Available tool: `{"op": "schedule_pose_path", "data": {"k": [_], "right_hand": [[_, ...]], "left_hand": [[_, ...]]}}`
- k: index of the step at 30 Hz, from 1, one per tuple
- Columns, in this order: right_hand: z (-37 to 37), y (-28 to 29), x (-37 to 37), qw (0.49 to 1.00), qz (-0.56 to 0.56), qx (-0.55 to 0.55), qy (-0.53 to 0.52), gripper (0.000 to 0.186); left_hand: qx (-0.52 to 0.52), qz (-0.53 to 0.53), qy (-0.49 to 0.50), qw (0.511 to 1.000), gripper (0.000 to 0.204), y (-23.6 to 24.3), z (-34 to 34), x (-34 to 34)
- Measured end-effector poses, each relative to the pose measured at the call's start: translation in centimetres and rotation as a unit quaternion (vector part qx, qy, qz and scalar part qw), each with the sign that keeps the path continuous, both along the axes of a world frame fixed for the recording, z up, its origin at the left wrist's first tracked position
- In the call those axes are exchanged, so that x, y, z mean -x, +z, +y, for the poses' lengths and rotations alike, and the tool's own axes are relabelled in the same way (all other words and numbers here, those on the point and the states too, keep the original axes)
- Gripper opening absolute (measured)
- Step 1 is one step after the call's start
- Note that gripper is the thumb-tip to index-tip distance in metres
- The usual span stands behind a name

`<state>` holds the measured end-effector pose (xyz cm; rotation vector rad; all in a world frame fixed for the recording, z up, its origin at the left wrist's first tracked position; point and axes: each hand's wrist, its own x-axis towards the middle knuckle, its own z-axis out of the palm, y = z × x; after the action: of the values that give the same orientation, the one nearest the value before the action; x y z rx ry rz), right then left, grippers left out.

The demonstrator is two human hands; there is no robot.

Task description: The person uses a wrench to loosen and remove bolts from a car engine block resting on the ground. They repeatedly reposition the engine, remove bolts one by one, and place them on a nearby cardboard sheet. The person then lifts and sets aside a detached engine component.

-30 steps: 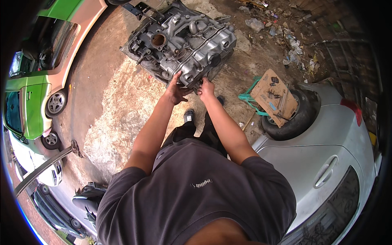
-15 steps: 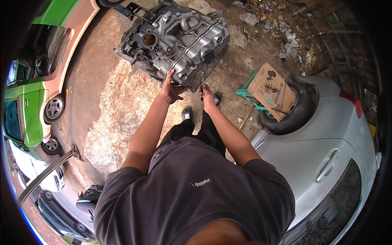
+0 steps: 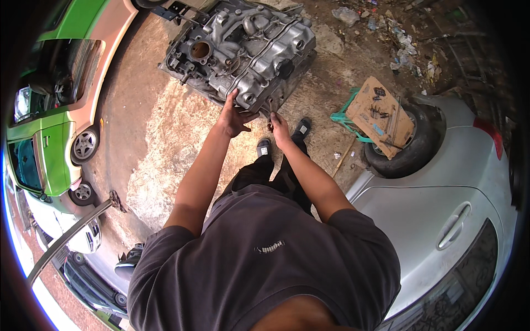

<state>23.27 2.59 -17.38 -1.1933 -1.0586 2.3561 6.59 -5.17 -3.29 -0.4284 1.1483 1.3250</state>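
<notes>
A grey metal car engine with a round open port stands in front of me at the top of the view. At its near corner is my left hand, its fingers spread and the index fingertip touching the metal cover. Just to the right, my right hand is closed around a slim metal tool, possibly a wrench. That tool reaches up to the engine's near lower edge. Where its tip meets the engine is too small to make out.
To the right, a cardboard sheet with small parts and tools lies over a green stool and a loose tyre. A silver car stands close on that side. Litter lies at the far right; a green car is at left.
The view has shifted, so the surroundings sit farther right. My right hand has moved slightly toward my left hand, and the tool leans more to the left. The left hand stays at the engine's corner.
</notes>
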Motion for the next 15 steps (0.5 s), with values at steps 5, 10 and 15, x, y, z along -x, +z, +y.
{"op": "schedule_pose_path", "data": {"k": [5, 10, 15], "right_hand": [[3.5, -1.5, 0.1, 0.992, -0.005, -0.069, 0.103, 0.036], [11.2, 0.1, 0.3, 0.883, -0.107, -0.384, 0.245, 0.031], [16.9, 7.3, 2.0, 0.646, -0.117, -0.701, 0.278, 0.031]], "left_hand": [[-0.003, 0.000, -0.022, 1.000, 0.114, 0.5, -0.1, 0.0], [0.001, 0.024, -0.024, 0.999, 0.115, 0.8, 0.1, -0.2], [0.004, 0.012, -0.011, 1.000, 0.118, 0.6, 0.1, -0.2]]}}
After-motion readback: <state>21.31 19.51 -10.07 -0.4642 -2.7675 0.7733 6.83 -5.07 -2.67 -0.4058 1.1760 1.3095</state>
